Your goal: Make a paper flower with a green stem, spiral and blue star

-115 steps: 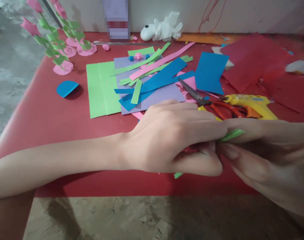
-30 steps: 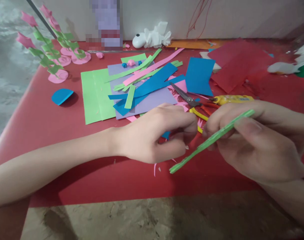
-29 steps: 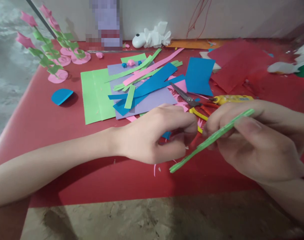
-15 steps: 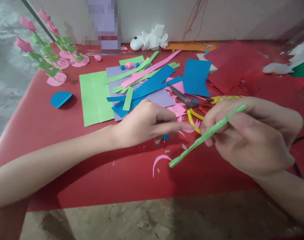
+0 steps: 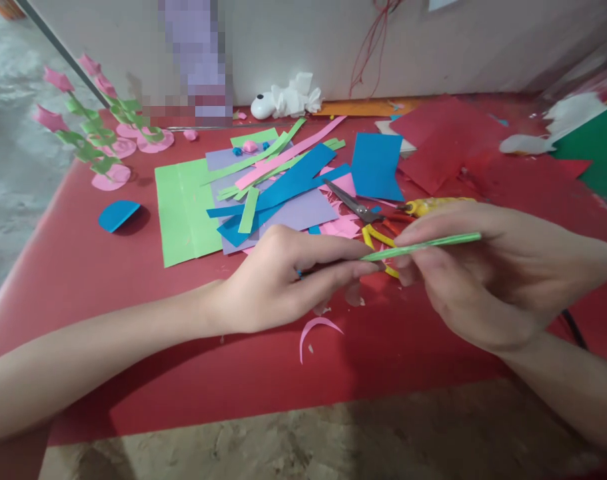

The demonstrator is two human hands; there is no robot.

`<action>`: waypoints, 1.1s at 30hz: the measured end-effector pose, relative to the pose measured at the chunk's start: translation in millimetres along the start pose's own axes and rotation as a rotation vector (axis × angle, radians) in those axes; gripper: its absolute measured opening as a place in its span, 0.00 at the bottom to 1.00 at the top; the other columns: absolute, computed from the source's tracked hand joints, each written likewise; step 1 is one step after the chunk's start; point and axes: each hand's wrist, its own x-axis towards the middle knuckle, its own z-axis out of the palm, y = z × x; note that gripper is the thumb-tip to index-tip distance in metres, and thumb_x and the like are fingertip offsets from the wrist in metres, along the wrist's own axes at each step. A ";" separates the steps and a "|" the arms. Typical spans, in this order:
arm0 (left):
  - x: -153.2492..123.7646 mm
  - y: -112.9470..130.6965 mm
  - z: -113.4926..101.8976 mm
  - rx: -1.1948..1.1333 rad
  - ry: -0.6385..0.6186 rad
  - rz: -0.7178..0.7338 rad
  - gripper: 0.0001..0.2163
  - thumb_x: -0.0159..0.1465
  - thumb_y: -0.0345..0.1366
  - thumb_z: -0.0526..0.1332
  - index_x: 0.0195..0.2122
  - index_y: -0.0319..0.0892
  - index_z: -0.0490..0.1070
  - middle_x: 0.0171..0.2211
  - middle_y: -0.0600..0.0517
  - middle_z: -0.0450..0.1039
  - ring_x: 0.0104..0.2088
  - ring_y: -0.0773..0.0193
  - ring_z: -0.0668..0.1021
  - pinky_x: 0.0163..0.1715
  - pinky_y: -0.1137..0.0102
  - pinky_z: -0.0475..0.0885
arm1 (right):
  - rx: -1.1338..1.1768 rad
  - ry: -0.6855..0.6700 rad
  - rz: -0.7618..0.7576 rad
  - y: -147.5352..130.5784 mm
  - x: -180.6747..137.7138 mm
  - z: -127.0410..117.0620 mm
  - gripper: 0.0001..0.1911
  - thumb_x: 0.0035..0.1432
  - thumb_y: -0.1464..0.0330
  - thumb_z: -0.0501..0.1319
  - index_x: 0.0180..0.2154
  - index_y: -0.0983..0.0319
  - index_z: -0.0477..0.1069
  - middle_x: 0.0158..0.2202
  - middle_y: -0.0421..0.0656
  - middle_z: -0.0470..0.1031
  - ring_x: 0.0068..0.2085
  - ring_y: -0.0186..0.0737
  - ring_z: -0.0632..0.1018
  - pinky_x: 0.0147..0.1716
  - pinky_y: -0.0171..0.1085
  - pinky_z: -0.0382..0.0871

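Head view: near the front edge of the red surface, a curved pink sliver lies flat. Just beyond, the left hand and right hand jointly hold a narrow green paper strip above the surface, nearly level. Left grip: narrow, thumb and finger pinching the strip's left end. Right grip: narrow, thumb and fingers about its middle, right end projecting. Behind the hands: scissors and a yellow glue gun, both partly hidden. To their left, a purple sheet under loose strips overlaps a green sheet; a blue piece lies apart. Rear left: pink-topped paper flowers, upright on round bases. Against the wall: a white item, dark-spotted.
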 end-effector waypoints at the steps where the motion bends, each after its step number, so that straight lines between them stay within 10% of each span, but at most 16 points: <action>1: -0.2 0.0 0.0 0.010 0.001 -0.002 0.07 0.64 0.28 0.56 0.34 0.32 0.73 0.22 0.51 0.77 0.15 0.78 0.70 0.18 0.84 0.67 | -0.007 -0.017 -0.019 -1.3 2.0 -0.9 0.07 0.54 0.77 0.58 0.34 0.61 0.68 0.23 0.35 0.68 0.23 0.23 0.69 0.19 0.28 0.63; 9: -0.4 -0.1 0.4 0.057 0.055 0.066 0.05 0.63 0.28 0.57 0.34 0.35 0.73 0.25 0.52 0.78 0.16 0.78 0.70 0.17 0.83 0.66 | -0.035 -0.043 -0.131 0.7 8.8 1.8 0.05 0.54 0.77 0.60 0.31 0.62 0.69 0.24 0.34 0.71 0.27 0.22 0.71 0.26 0.26 0.67; 20: -4.9 6.0 3.9 -0.159 -0.018 -0.235 0.09 0.66 0.35 0.49 0.30 0.39 0.61 0.16 0.58 0.64 0.15 0.77 0.66 0.17 0.81 0.62 | 0.022 0.091 -0.064 -15.1 3.2 -7.2 0.13 0.50 0.83 0.59 0.32 0.59 0.72 0.27 0.32 0.71 0.28 0.18 0.69 0.24 0.22 0.63; 33: -48.2 -16.3 17.0 0.047 -0.037 -0.361 0.08 0.64 0.34 0.51 0.31 0.37 0.65 0.15 0.60 0.61 0.15 0.76 0.63 0.16 0.81 0.58 | 0.182 -0.257 0.343 15.2 -47.3 7.1 0.07 0.57 0.75 0.54 0.33 0.64 0.70 0.24 0.37 0.71 0.20 0.23 0.71 0.19 0.24 0.67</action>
